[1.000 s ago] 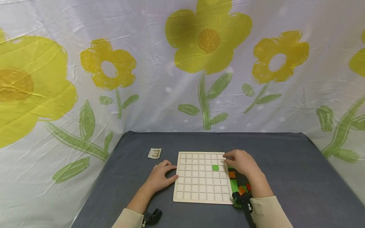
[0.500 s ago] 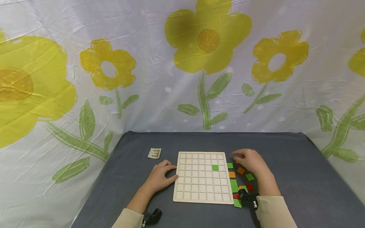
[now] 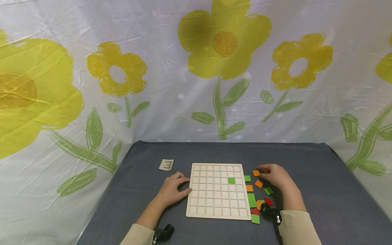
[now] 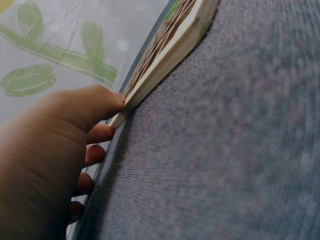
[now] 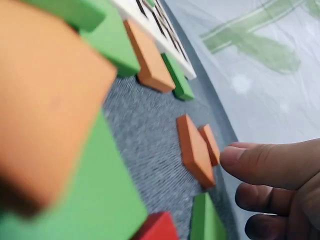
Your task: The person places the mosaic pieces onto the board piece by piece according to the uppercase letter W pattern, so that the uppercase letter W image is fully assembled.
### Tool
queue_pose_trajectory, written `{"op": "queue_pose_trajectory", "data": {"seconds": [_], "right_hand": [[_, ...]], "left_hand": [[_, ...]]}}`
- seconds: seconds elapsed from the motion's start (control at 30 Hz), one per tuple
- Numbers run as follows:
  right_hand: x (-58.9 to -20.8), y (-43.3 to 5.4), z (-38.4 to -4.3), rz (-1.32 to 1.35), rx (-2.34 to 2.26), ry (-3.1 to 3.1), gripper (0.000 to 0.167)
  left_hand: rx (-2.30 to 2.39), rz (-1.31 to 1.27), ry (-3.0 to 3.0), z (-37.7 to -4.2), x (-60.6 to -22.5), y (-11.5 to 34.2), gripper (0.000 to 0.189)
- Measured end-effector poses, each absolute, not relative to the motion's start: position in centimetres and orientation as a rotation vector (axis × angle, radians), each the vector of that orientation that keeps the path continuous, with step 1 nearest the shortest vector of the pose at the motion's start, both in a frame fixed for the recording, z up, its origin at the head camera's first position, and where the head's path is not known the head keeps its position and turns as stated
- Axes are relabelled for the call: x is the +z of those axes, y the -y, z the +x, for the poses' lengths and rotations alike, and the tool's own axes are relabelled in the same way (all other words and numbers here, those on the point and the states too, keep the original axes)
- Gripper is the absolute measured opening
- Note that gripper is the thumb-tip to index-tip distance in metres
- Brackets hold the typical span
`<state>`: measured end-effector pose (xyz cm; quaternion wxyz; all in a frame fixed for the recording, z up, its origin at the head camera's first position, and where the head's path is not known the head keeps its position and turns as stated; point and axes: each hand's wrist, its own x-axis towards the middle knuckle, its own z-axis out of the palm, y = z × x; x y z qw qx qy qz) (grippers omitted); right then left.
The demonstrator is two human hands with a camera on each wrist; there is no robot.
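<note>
Grid board (image 3: 207, 194): flat on the table (image 3: 330, 183), well apart from the far edge; near-square outline, side edges running from near to far. Green tile (image 3: 231, 180) in the board's third row from the far edge, second column from the right edge, square to the grid lines. Orange tile (image 3: 256, 173): flat on the table, off the board's right edge, near the far-right corner; second orange tile (image 3: 258, 183) just nearer, turned diagonally.

Left hand (image 3: 172, 188): thumb and index finger parted, in contact with the board's left edge. Right hand (image 3: 276, 176): thumb and index finger slightly parted, just beside the orange tile (contact impossible to tell).

Against half a second earlier: slight shift of the right hand toward the table's right edge, orange tile now exposed; same position for left hand and board.

Markings: printed grid with coloured figure on the card (image 3: 166, 164), off the board's far-left corner; detail too small to read.
</note>
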<state>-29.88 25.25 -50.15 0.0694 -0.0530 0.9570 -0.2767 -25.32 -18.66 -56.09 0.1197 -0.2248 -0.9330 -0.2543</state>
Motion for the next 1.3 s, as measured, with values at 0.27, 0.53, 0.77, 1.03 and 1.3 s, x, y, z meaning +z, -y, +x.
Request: {"op": "queue_pose_trajectory", "data": {"seconds": [0.27, 0.53, 0.77, 1.03, 1.3], "right_hand": [[-50.6, -25.4, -29.9, -0.111, -0.821, -2.881, 0.034], [-51.1, -25.6, -29.9, -0.136, -0.859, -2.884, 0.032], [-50.5, -25.8, -29.6, -0.189, -0.858, -2.896, 0.031], [-49.0, -25.6, -28.7, -0.223, -0.936, -2.891, 0.031], [-46.9, -25.2, -27.6, -0.271, -0.991, -2.944, 0.03]], "left_hand": [[-0.755, -0.661, 2.71, -25.3, -56.0, 18.5, 0.036], [-0.739, -0.659, 2.718, -25.3, -56.0, 18.4, 0.035], [-0.755, -0.645, 2.731, -25.2, -55.8, 18.5, 0.035], [-0.772, -0.655, 2.711, -25.2, -56.1, 18.7, 0.036], [-0.781, -0.651, 2.728, -25.1, -56.0, 18.8, 0.035]]}}
